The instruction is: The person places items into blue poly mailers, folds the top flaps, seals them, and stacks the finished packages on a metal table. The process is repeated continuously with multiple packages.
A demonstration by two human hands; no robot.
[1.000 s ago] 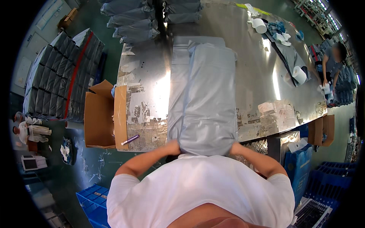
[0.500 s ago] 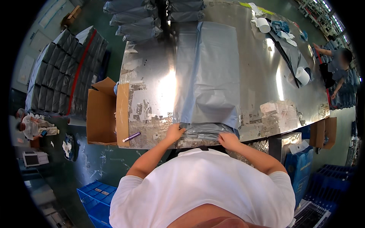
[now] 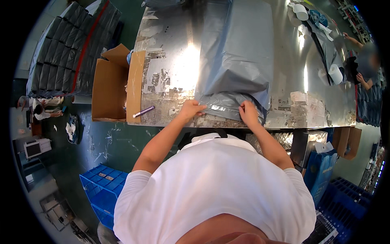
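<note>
A long grey plastic bag [image 3: 243, 53] lies on the metal table, its near end gathered into a crinkled, shiny fold by the front edge. My left hand [image 3: 191, 111] pinches the left corner of that fold between thumb and fingers. At the fold's right part, my right hand [image 3: 249, 113] has its fingers closed on the plastic. A darker, bluish edge of the bag shows just beyond the right hand. What lies inside the bag, if anything, is hidden.
An open cardboard box [image 3: 109, 91] stands against the table's left side, with a purple marker pen [image 3: 144, 111] near it. White rolls [image 3: 335, 74] and dark plastic lie at the right. Wrapped grey bundles [image 3: 61, 49] are stacked far left; a co-worker [image 3: 367, 61] stands far right.
The view has shifted, so the table sits higher in the picture. The bag's near end is now folded into a wider, shinier flap. My hands stay at its two sides.
</note>
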